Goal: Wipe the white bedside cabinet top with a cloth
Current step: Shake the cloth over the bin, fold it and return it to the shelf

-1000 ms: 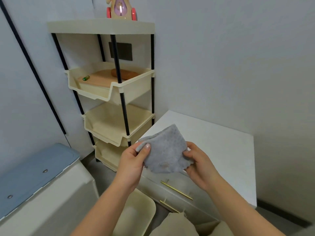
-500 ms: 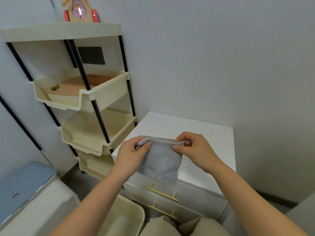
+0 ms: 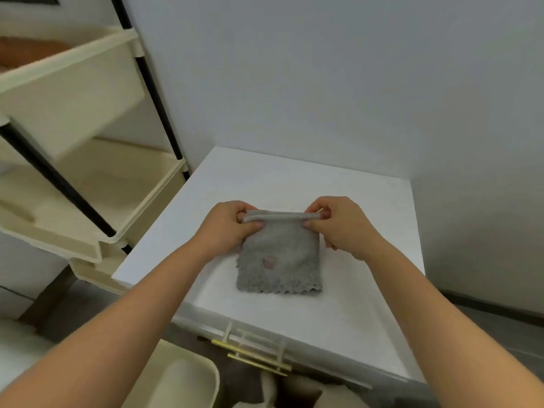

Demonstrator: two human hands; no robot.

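A grey cloth (image 3: 279,260) with a scalloped lower edge and a small reddish mark hangs flat over the middle of the white bedside cabinet top (image 3: 362,201). My left hand (image 3: 232,228) pinches its upper left corner. My right hand (image 3: 338,225) pinches the upper right corner. The top edge of the cloth is stretched straight between the two hands. The lower edge rests on or just above the cabinet top; I cannot tell which.
A cream tiered shelf rack (image 3: 88,184) with black posts stands tight against the cabinet's left side. Grey walls close off the back and right. Gold drawer handles (image 3: 253,357) show at the cabinet front. A cream bin (image 3: 182,381) sits below left.
The view has tilted down and closer to the cabinet. Both hands have carried the cloth forward over the cabinet top and spread it out flat between them.
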